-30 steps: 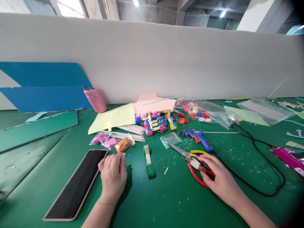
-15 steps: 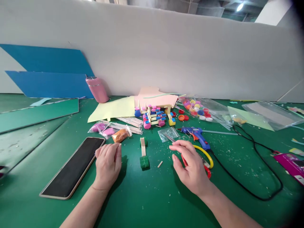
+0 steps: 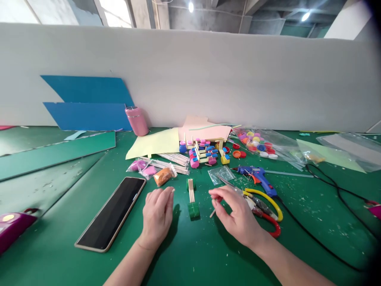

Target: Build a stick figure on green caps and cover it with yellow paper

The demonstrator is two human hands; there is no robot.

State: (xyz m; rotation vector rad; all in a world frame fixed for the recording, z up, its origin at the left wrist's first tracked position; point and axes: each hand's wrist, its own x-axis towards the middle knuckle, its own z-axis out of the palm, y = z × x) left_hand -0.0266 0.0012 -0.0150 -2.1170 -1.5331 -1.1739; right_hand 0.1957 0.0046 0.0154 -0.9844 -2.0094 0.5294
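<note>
My left hand is closed, thumb against the curled fingers, between the black phone and a small assembly. That assembly has wooden sticks joining two green pieces and lies flat, touched by neither hand. To its right is my right hand, fingers bent, with a gap between thumb and index finger. Its fingertips are beside a short stick piece on the table; I see nothing held. Scissors with yellow and red handles lie partly behind the right hand.
A blue glue gun with a black cord lies at right. Farther back are coloured stick assemblies, a bag of caps, wrapped orange clay, a yellow sheet and a pink cup. Blue boards lean against the wall.
The camera view has turned left and up. Both hands are closer to the green assembly, and my right fingertips are now beside the stick piece, with thumb and index finger nearer together.
</note>
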